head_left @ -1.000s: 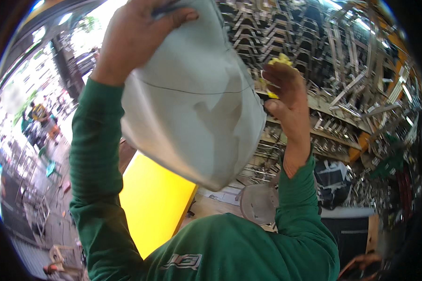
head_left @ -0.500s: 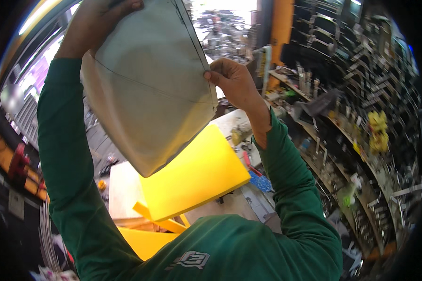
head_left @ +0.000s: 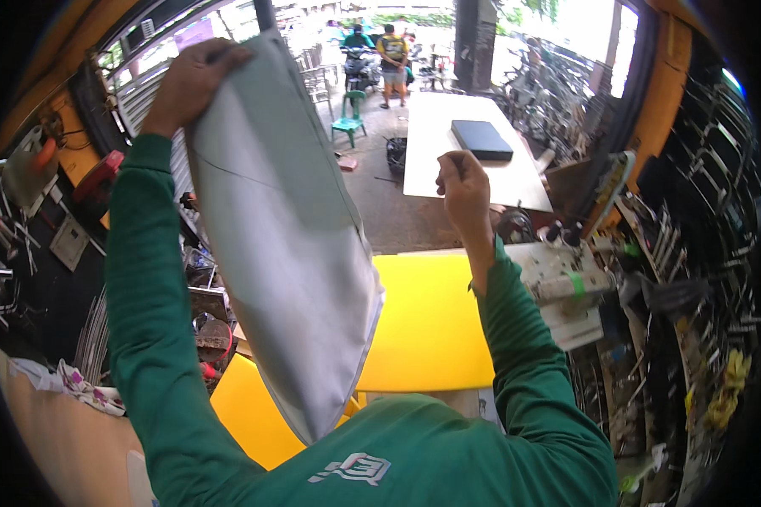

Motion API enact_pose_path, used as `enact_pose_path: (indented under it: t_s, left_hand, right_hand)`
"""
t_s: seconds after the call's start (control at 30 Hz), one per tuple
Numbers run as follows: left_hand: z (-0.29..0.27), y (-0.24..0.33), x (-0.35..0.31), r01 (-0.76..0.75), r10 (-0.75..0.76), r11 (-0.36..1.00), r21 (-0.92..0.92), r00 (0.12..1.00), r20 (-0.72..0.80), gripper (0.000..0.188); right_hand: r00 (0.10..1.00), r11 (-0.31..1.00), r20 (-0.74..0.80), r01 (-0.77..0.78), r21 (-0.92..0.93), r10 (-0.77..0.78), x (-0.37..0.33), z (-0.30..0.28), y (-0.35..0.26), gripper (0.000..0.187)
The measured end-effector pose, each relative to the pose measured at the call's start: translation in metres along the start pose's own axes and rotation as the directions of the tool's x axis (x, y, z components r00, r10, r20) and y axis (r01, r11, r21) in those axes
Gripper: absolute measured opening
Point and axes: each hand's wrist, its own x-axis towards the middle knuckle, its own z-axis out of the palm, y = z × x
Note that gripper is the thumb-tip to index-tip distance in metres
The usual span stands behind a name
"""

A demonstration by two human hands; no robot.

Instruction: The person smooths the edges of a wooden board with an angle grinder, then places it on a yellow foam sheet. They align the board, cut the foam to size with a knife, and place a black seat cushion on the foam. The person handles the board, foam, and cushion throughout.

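A sheet of grey upholstery material (head_left: 287,228) hangs down in front of me, with a thin dark line across it and a seam along its edge. My left hand (head_left: 196,80) is raised and closed on its top edge. My right hand (head_left: 467,188) is off to the right of the sheet, not touching it. Its thumb and fingers are pinched together; whether something small is between them cannot be seen. Below lies a thick yellow foam slab (head_left: 431,325), partly behind the hanging sheet. Another yellow piece (head_left: 254,414) lies nearer, at lower left.
A white-topped table (head_left: 435,160) ahead carries a dark flat cushion (head_left: 482,139). Beyond it are a green plastic chair (head_left: 348,118), a motorbike (head_left: 361,69) and people, one person (head_left: 392,55) standing. Metal frames and tools crowd the right-hand racks (head_left: 706,194).
My right hand has let go of the sheet's edge and is apart from it. The sheet now hangs lower and narrower from my left hand. The view has tilted up toward the street.
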Motion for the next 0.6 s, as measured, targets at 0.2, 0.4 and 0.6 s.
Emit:
enact_pose_path:
  t_s: [0.2,0.4,0.6]
  left_hand:
    - [0.033,0.037,-0.003,-0.056,0.058,0.998,-0.026,0.995,0.081,0.048]
    - [-0.043,0.0,-0.041,0.116,-0.064,0.946,0.303,0.982,-0.177,0.056]
    - [-0.079,-0.04,-0.127,0.361,-0.307,0.916,0.178,0.912,-0.271,0.054]
  right_hand:
    - [0.717,0.943,0.613,0.258,0.209,-0.332,-0.062,0.133,-0.023,0.077]
    - [0.966,0.768,0.21,-0.249,0.59,0.152,-0.058,0.063,0.023,0.029]
    - [0.996,0.996,-0.038,0.077,-0.043,-0.078,-0.041,-0.161,0.053,0.038]
